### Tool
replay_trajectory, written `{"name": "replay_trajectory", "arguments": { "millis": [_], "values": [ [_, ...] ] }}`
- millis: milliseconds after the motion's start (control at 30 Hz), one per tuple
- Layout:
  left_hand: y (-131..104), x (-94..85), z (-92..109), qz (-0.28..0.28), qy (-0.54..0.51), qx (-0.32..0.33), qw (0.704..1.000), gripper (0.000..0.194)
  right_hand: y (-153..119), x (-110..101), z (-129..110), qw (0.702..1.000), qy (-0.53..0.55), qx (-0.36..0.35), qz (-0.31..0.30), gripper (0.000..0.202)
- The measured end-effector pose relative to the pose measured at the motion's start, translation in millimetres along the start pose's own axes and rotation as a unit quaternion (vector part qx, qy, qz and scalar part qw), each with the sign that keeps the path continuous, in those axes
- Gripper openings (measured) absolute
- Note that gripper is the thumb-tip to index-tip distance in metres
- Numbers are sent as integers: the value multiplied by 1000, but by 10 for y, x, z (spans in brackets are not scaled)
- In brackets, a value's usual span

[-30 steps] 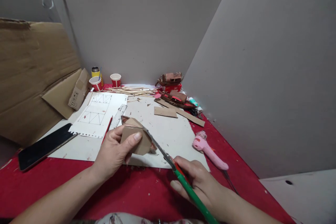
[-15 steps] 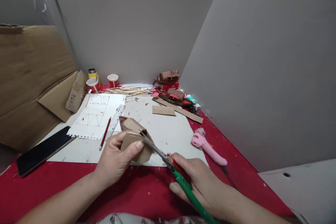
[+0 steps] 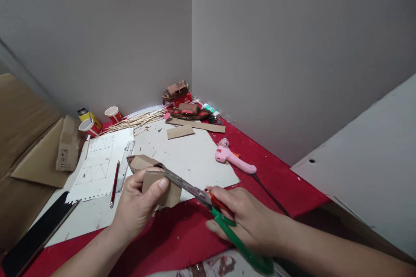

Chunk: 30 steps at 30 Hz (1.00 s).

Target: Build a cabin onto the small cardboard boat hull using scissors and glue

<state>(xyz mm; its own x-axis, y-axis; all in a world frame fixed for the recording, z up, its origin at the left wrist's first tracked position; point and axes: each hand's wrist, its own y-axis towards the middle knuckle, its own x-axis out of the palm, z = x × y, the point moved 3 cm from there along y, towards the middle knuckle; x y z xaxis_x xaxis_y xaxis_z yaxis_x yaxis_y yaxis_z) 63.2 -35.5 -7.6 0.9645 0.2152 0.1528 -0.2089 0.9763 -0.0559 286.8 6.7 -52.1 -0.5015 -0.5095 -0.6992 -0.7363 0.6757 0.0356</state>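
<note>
My left hand (image 3: 139, 199) pinches a small piece of brown cardboard (image 3: 170, 192) between thumb and fingers, above the front of the white sheet. My right hand (image 3: 237, 210) is wrapped round scissors (image 3: 227, 227) with green and orange handles. Their blades (image 3: 185, 185) point left and lie against the upper edge of the cardboard, near my left thumb; whether they are cutting into it cannot be made out. Just behind the left hand is a folded cardboard form (image 3: 144, 162) with a pointed end, partly hidden by my fingers.
A pink glue gun (image 3: 234, 158) lies on the red cloth (image 3: 276, 181) at right. On the left are a phone (image 3: 40, 233), a pencil (image 3: 115, 184), a ruler (image 3: 126, 164) and a drawn paper (image 3: 97, 160). Behind lie wooden sticks (image 3: 139, 119), cardboard strips (image 3: 180, 132) and brown models (image 3: 188, 109).
The view has turned to the right, so the table things sit further left. Both hands keep their holds, and the scissor blades look closer together along the cardboard's edge.
</note>
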Motion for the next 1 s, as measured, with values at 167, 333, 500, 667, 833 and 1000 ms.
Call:
{"name": "replay_trajectory", "arguments": {
  "millis": [167, 333, 500, 667, 833, 1000],
  "values": [
    [94, 145, 31, -54, 19, -39, 998, 29, -136, -51, 98, 998, -10, -11, 64, 28],
    [151, 313, 67, -111, 47, -65, 991, 30, -291, -52, 191, 993, -34, -15, 111, 29],
    [161, 427, 125, -156, 120, -55, 979, 31, -337, -124, 232, 993, 9, 41, 107, 35],
    [135, 247, 410, -105, 242, 54, 963, 27, -154, -301, 202, 972, -192, 119, 61, 33],
    [75, -186, 523, 52, 313, 95, 943, 47, 140, -347, 185, 958, -256, 118, 45, 30],
    [13, -414, 336, 122, 357, 121, 918, 50, 407, -324, 161, 952, -282, 110, 44, 30]
  ]
}}
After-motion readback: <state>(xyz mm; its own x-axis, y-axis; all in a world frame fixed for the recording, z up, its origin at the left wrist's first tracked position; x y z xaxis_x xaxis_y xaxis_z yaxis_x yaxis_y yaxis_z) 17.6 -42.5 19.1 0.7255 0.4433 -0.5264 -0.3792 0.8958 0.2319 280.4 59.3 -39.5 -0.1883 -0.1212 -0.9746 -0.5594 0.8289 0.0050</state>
